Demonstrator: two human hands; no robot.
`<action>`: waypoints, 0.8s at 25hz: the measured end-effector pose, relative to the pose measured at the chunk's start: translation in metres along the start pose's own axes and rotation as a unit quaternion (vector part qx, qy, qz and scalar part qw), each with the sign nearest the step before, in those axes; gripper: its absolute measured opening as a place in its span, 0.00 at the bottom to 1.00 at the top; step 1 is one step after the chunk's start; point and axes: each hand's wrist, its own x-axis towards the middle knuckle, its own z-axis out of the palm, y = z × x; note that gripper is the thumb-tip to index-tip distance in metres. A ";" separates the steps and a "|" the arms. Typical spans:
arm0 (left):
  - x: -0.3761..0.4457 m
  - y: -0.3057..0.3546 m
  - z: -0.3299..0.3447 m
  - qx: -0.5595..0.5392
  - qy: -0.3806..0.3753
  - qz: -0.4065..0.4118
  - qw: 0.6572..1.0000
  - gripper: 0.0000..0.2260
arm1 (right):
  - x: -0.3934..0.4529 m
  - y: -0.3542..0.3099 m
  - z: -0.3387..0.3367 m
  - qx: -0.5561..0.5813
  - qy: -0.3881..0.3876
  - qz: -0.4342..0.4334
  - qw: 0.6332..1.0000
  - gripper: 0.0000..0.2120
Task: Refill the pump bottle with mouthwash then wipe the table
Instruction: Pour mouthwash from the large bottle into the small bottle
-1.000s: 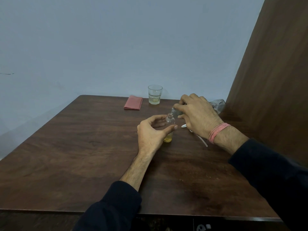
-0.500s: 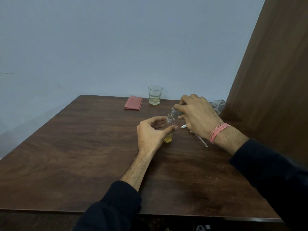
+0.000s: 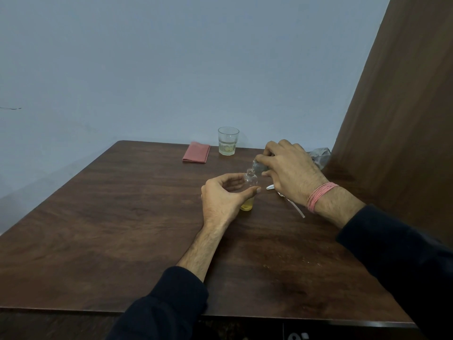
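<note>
A person in dark sleeves refills a small clear plastic pump bottle (image 3: 250, 182) at a dark wooden table (image 3: 122, 217), the bottle standing upright near the table's middle with a shallow layer of yellow liquid at its base. The left hand (image 3: 221, 196) curls around the bottle from its left side, thumb tip pressed to the near wall and fingers wrapped round the far side, steadying it. The right hand (image 3: 286, 168), a pink thread band (image 3: 320, 196) on its wrist, grips a small clear container (image 3: 257, 165) tipped towards the left, its mouth just above and to the right of the bottle's open neck. That alignment of spout over narrow neck looks to be what the pour depends on; the bottle's long axis is vertical, the pouring container's lies close to horizontal.

Much of the pouring container is hidden inside the right hand, and no stream can be made out. The white pump head with its thin dip tube (image 3: 285, 198) lies on the table to the right of the bottle, partly covered by the right wrist. At the far edge stand a clear drinking glass (image 3: 228, 141) with a little pale liquid and, left of it, a folded pink cloth (image 3: 196, 152), apparently for wiping later. A crumpled clear plastic bag (image 3: 320, 155) sits at the far right, partly cut off.
</note>
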 end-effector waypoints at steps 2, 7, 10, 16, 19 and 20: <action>0.000 0.000 0.000 -0.001 0.003 0.000 1.000 0.24 | 0.000 0.000 0.000 -0.001 0.000 0.000 1.000 0.15; 0.001 -0.003 0.000 -0.006 0.000 -0.001 1.000 0.25 | 0.000 -0.001 -0.001 0.000 -0.002 0.001 1.000 0.14; 0.001 -0.003 0.000 -0.004 -0.001 -0.004 1.000 0.24 | 0.000 -0.002 -0.002 0.001 -0.004 0.001 1.000 0.15; 0.001 -0.002 0.000 0.002 -0.005 -0.002 1.000 0.25 | 0.000 -0.001 -0.004 -0.002 -0.008 -0.003 1.000 0.15; 0.002 -0.003 -0.001 0.004 -0.008 0.004 1.000 0.24 | 0.002 -0.003 -0.005 -0.003 -0.012 -0.002 1.000 0.15; 0.002 -0.003 -0.001 0.004 -0.009 0.003 1.000 0.24 | 0.002 -0.003 -0.005 -0.005 -0.013 -0.003 1.000 0.15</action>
